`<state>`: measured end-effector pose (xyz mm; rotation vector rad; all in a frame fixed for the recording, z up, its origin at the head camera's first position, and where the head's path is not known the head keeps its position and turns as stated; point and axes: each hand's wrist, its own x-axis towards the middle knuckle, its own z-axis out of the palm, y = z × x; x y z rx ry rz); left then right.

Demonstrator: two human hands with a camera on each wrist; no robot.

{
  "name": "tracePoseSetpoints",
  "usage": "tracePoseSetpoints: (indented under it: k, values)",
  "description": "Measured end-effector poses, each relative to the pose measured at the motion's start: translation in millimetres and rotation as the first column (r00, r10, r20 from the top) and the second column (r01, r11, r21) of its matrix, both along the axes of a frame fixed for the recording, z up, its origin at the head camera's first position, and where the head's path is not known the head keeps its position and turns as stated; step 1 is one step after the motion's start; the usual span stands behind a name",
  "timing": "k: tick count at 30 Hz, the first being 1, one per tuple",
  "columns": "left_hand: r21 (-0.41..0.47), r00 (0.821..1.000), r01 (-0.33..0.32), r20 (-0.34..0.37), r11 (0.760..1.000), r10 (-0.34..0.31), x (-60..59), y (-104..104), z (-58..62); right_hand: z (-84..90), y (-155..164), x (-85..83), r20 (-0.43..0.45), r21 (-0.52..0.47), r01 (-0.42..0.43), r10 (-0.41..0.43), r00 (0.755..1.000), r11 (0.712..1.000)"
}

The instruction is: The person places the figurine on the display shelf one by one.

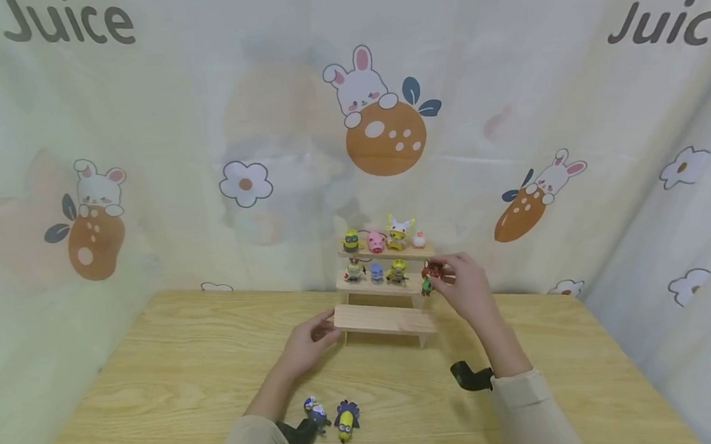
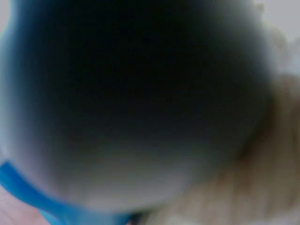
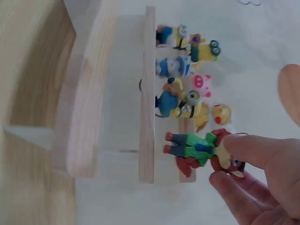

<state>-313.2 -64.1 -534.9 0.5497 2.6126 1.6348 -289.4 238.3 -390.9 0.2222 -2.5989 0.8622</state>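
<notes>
A three-step wooden stand [image 1: 382, 320] stands at the back of the table and carries several small toy figures on its top and middle steps. My right hand [image 1: 459, 285] pinches a red-haired figure in green [image 3: 197, 149] by the head, its feet touching the right end of the middle step [image 3: 146, 140]. Fingers of my left hand [image 1: 311, 338] rest curled against the left end of the bare bottom step. Two more figures, a blue and white one [image 1: 314, 409] and a yellow one [image 1: 346, 421], lie on the table near my left sleeve. The left wrist view is blocked and blurred.
A wooden table [image 1: 156, 387] sits in a corner draped with a cartoon rabbit cloth [image 1: 379, 110]. On the middle step, other figures [image 3: 180, 101] stand just left of the held one. Black wrist mounts [image 1: 470, 375] show on both forearms.
</notes>
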Motion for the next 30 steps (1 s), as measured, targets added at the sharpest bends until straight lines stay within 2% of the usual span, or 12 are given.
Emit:
tracePoseSetpoints:
  k: [5, 14, 30]
  values:
    - [-0.001, 1.0, 0.006, 0.0, 1.0, -0.006, 0.6, -2, 0.0, 7.8, -1, -17.5, 0.036, 0.076, 0.027, -0.03, 0.999, 0.997]
    - [-0.012, 1.0, 0.017, -0.013, 1.0, -0.017, -0.4, -2, -0.8, 6.6, -5, -32.9, 0.034, 0.094, 0.04, -0.043, 0.998, 0.995]
    - [-0.002, 0.999, 0.02, -0.03, 1.0, -0.02, -1.5, -1, -0.1, 4.2, -11, -37.8, 0.066, 0.042, 0.052, -0.055, 0.996, 0.998]
